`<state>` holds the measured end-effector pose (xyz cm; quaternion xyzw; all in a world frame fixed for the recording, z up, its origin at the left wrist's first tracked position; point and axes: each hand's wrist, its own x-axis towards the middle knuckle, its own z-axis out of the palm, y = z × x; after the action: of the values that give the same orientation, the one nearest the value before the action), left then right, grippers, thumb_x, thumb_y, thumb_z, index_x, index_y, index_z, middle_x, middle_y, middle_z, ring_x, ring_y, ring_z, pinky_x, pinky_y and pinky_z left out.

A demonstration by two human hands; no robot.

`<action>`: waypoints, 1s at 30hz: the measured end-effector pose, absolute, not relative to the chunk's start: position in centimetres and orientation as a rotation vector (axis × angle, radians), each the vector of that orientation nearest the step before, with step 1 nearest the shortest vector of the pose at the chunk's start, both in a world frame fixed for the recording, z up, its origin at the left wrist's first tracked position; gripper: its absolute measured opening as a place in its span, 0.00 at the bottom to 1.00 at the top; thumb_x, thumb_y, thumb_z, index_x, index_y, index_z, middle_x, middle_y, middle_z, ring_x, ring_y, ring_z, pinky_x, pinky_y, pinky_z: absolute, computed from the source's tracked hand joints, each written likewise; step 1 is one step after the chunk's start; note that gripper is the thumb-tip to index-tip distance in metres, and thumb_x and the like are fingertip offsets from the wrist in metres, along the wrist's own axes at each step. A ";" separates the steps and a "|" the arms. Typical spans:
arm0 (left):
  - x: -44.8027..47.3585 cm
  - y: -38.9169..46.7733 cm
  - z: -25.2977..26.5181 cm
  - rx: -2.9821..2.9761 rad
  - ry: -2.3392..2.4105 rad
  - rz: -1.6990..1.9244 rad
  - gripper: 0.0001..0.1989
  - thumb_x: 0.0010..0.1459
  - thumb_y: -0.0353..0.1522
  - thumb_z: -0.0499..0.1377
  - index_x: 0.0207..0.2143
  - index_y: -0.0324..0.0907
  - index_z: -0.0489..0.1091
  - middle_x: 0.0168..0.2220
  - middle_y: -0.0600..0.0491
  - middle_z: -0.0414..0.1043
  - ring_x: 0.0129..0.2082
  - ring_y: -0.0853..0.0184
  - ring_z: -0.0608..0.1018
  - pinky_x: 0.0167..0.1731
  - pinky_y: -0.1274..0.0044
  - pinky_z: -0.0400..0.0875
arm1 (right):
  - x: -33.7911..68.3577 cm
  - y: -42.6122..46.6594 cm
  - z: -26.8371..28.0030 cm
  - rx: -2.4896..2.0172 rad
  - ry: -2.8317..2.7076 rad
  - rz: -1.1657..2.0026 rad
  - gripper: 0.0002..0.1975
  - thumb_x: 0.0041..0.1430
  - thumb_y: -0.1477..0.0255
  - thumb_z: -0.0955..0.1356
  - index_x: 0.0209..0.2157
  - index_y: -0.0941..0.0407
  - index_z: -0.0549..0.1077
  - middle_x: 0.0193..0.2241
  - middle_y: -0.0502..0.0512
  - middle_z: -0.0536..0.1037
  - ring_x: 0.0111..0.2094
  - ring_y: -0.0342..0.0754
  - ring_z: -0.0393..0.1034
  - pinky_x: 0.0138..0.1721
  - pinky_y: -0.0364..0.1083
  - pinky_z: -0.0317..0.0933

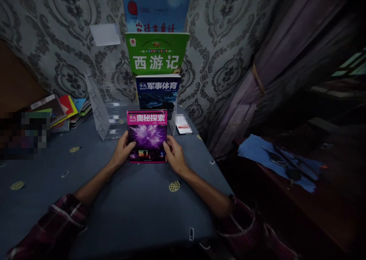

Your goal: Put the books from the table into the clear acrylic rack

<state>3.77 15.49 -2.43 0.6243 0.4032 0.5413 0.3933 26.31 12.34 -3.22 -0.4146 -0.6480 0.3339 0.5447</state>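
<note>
Between my two hands is a small book [147, 137] with a pink and purple cover, its front facing me. My left hand [124, 149] grips its left edge with the thumb on the cover. At the right edge my right hand [174, 153] holds it in the same way. Just behind it stands a clear tiered rack [98, 107]. Its right side carries a dark blue book [158, 94], a green book [157, 54] above that, and a light blue book [157, 12] at the top. The held book hides the rack's lower front there.
A pile of books [61, 109] lies at the left of the table [120, 210]. A white card [183, 123] is by the rack's right side. To the right hang a curtain [243, 84] and, lower, a blue cloth [254, 149] with dark items on it.
</note>
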 end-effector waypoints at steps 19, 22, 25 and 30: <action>5.4 16.6 0.3 1.538 0.894 1.291 0.19 0.46 0.31 0.61 0.43 0.39 0.70 0.41 0.51 0.75 0.45 0.60 0.76 0.48 0.71 0.69 | 27.7 13.8 -2.2 -1.058 -1.331 0.903 0.21 0.59 0.51 0.68 0.43 0.54 0.71 0.19 0.42 0.66 0.11 0.38 0.54 0.11 0.40 0.47; 5.7 17.5 1.1 1.528 0.925 1.237 0.17 0.45 0.29 0.59 0.41 0.40 0.69 0.38 0.53 0.75 0.43 0.61 0.75 0.46 0.72 0.69 | 27.9 14.2 -1.8 -1.083 -1.284 0.912 0.21 0.57 0.51 0.69 0.42 0.54 0.71 0.18 0.41 0.64 0.10 0.38 0.53 0.10 0.40 0.46; 5.9 17.8 1.0 1.520 0.945 1.226 0.16 0.45 0.28 0.59 0.41 0.39 0.69 0.38 0.53 0.74 0.42 0.62 0.75 0.46 0.72 0.69 | 27.9 14.2 -1.8 -1.102 -1.259 0.906 0.22 0.55 0.51 0.70 0.41 0.54 0.70 0.19 0.42 0.66 0.10 0.37 0.52 0.10 0.40 0.46; 5.9 17.3 -0.7 1.484 0.950 1.216 0.16 0.46 0.28 0.59 0.41 0.39 0.68 0.39 0.52 0.74 0.44 0.60 0.76 0.48 0.71 0.69 | 28.1 14.2 -2.9 -1.103 -1.360 0.868 0.21 0.59 0.50 0.68 0.38 0.54 0.71 0.18 0.42 0.64 0.11 0.38 0.53 0.10 0.41 0.47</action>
<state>5.94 17.33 -0.67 0.6083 0.3894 0.4982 0.4797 28.09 14.20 -2.94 -0.4679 -0.5769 0.3683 0.5592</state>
